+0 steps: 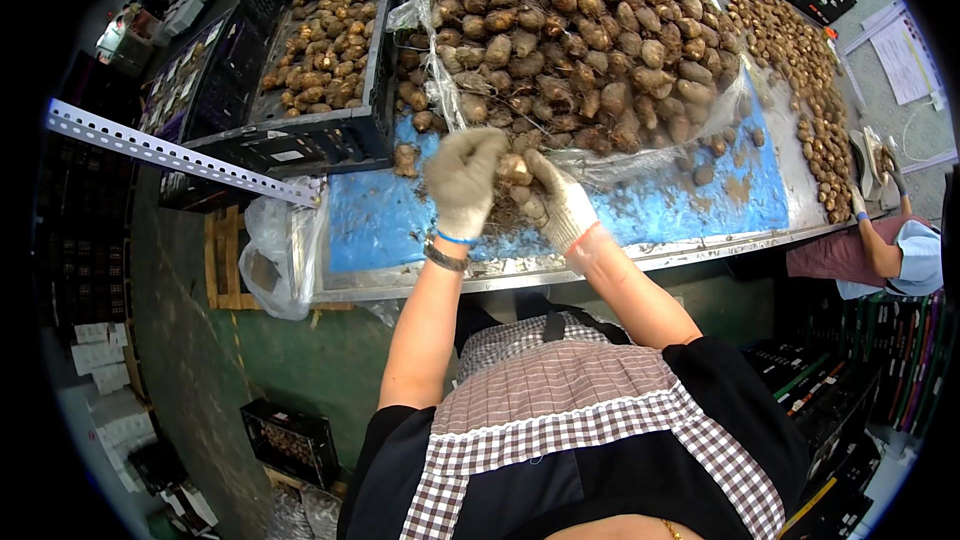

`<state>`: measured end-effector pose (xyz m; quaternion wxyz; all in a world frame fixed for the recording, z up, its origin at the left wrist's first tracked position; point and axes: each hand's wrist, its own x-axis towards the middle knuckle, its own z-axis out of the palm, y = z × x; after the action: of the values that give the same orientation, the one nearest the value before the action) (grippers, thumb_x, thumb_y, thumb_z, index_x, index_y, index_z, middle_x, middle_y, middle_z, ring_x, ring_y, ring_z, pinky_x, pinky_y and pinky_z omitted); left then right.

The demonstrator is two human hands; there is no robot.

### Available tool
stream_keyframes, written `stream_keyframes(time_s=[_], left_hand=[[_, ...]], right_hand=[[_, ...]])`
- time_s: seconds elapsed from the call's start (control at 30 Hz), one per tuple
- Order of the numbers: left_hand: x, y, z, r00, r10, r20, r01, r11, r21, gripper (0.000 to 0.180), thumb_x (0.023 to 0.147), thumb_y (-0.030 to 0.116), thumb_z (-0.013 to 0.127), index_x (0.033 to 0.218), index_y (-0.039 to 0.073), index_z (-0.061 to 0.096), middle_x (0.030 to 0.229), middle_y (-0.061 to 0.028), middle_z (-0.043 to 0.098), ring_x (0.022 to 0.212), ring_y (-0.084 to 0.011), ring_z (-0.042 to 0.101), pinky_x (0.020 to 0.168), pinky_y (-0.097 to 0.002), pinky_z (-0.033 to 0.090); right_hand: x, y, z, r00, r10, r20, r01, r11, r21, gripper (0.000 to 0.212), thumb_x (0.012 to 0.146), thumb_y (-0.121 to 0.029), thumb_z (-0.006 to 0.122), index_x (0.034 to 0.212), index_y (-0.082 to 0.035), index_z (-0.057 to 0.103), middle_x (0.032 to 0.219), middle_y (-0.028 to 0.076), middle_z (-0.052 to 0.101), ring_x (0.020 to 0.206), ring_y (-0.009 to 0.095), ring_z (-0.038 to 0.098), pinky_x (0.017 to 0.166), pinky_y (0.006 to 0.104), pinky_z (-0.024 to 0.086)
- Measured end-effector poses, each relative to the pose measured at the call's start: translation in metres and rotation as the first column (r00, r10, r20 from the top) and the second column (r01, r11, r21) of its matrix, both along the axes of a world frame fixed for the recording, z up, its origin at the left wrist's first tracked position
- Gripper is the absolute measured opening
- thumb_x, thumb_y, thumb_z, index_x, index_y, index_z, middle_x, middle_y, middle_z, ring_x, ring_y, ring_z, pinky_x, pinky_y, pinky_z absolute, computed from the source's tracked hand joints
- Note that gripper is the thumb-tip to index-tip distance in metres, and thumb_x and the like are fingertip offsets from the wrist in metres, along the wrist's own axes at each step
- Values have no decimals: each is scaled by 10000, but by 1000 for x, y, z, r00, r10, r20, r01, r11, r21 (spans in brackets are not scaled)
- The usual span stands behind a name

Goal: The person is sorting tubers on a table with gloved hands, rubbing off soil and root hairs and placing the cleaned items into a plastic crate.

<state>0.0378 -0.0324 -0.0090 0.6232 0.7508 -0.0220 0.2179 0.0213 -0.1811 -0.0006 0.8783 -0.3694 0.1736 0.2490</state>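
Taro corm [515, 169] pinched between both gloved hands at front edge of big pile [580, 40], just above blue bench [700, 202] surface. Left hand [462, 180] cupped palm-down over corm's left side, fingers curled, gripping it; right hand [562, 202] closed around corm's lower right, a second small corm [533, 208] seemingly tucked under its fingers. Looks like sorting or cleaning step mid-way: one piece pulled from heap, being rubbed or checked. Next move likely calls for firm two-hand twist to shed dirt and roots, then a drop clear of heap without dragging neighbours down. Corm brown, rough, hairy, egg-shaped, soil-crusted; loose dirt scattered on bench beneath. Pile sits on clear plastic sheet [440, 60]. Black crate [320, 70] of smaller corms at left, touching bench edge. Row of sorted corms [800, 70] along far right, another person's arm [880, 245] there.
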Motion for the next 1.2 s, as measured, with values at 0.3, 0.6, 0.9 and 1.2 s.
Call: stream_keyframes(time_s=[0.3,0.6,0.9,1.2], left_hand=[[-7,-4,28,969,-81,234,22,969,244,251,854,134,740,1078,31,696,1020,-92,706,937,-240,675,780,-364,546],[-5,-4,20,958,-171,232,97,949,299,153,837,56,723,985,27,701,979,-113,699,859,-236,666,777,-324,533],[0,9,16,997,-45,64,34,986,161,223,900,155,706,1073,15,682,1031,-68,692,939,-201,647,857,-302,515],[-1,-8,3,922,-248,297,118,912,393,371,734,112,789,1100,106,729,1134,-111,703,1041,-322,656,895,-403,531]], right_hand=[[12,-16,-16,992,76,-101,-52,974,221,343,1029,-487,468,1077,-169,586,702,-12,562,446,70,382,390,228,251],[5,-2,0,990,105,96,-89,983,-161,359,1038,-467,478,1088,-143,623,723,-49,520,574,47,481,450,193,374],[7,-4,22,998,-55,18,57,906,-419,494,1003,-514,519,1192,-75,647,685,-18,556,512,66,448,451,205,376],[16,-12,0,996,69,60,-33,888,-458,533,971,-565,544,897,-53,671,605,-8,508,476,89,432,438,240,332]])
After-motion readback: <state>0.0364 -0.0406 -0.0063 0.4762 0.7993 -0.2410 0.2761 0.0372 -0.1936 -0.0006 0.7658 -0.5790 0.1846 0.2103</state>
